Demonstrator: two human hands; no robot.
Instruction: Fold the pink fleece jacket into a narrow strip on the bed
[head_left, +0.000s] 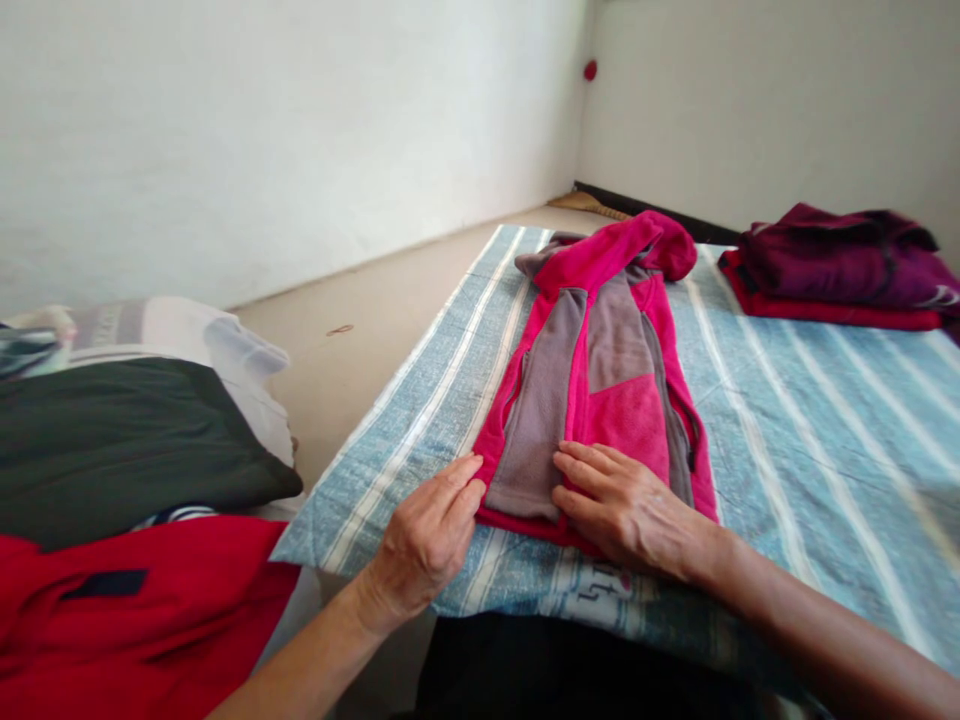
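A pink and grey fleece jacket (626, 425) lies front up on the striped blue cloth, its sides turned inward into a long narrow shape. Its collar end, bunched up, points away from me. My left hand (431, 535) has its fingers closed at the jacket's lower left corner, with the thumb hidden from sight. Flat on the lower middle of the jacket, beside the zip line, rests my right hand (626, 510), fingers stretched out and nothing gripped.
Folded purple and red clothes (847, 265) are stacked at the far right of the blue striped cloth (757, 430). On the left lie a dark green garment (135, 435), a red garment (142, 630) and a white bag (202, 335). White walls (300, 130) stand behind.
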